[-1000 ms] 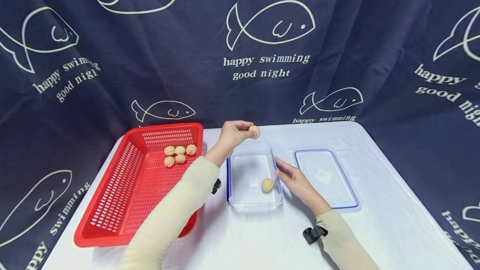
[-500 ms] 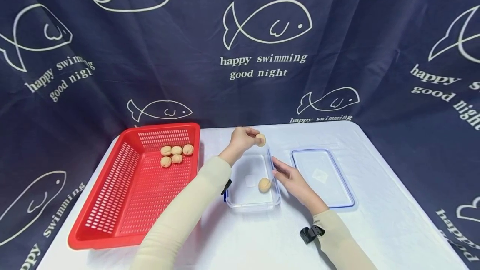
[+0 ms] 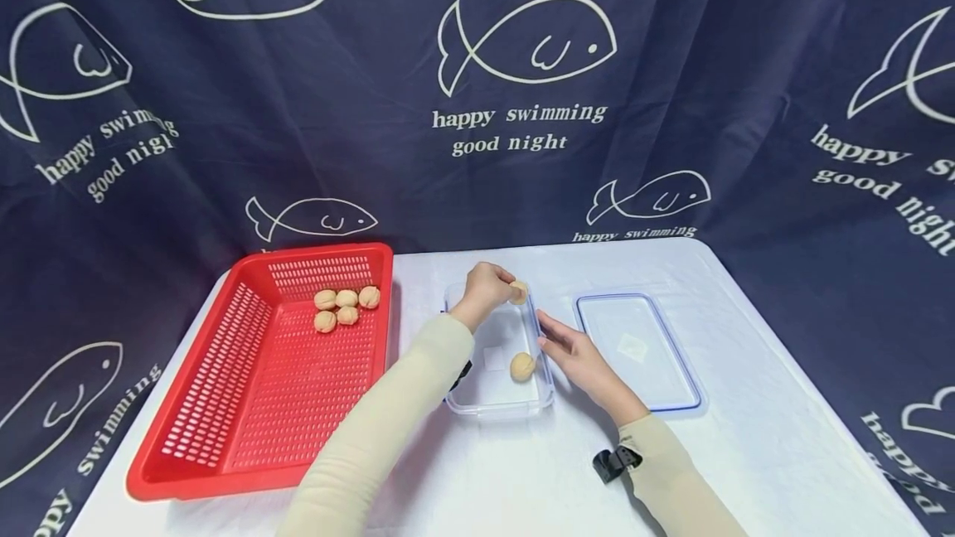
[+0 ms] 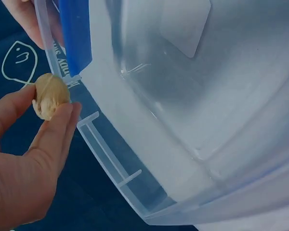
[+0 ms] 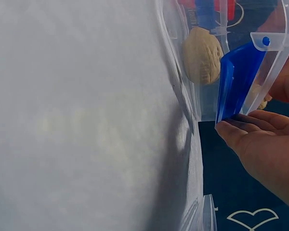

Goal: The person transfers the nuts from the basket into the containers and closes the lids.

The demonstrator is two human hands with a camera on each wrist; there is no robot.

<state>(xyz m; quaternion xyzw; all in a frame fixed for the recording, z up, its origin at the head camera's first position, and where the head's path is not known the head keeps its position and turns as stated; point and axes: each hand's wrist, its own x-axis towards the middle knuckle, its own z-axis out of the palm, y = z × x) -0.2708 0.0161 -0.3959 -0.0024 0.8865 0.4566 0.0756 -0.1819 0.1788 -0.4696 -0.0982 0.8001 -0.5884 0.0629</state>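
Observation:
My left hand (image 3: 487,288) pinches a walnut (image 3: 519,292) between thumb and fingertips at the far right corner of a clear plastic food container (image 3: 485,413). The left wrist view shows this walnut (image 4: 51,98) beside the container's rim. A second walnut (image 3: 522,367) lies inside, near the right wall. My right hand (image 3: 589,365) rests against the container's right side, its fingers extended. In the right wrist view, the fingertips touch the blue latch (image 5: 241,79), which hangs down outside the wall.
A red plastic basket (image 3: 257,483) stands at the left, with several walnuts (image 3: 346,298) grouped at its far right end. The container's clear lid (image 3: 656,371), edged in blue, lies flat at the right. A dark fish-print curtain (image 3: 507,189) hangs behind the white-covered table.
My left hand has moved down and slightly right with the walnut, toward the container's far right corner. The right hand stays at the container's side. The head view has shifted slightly.

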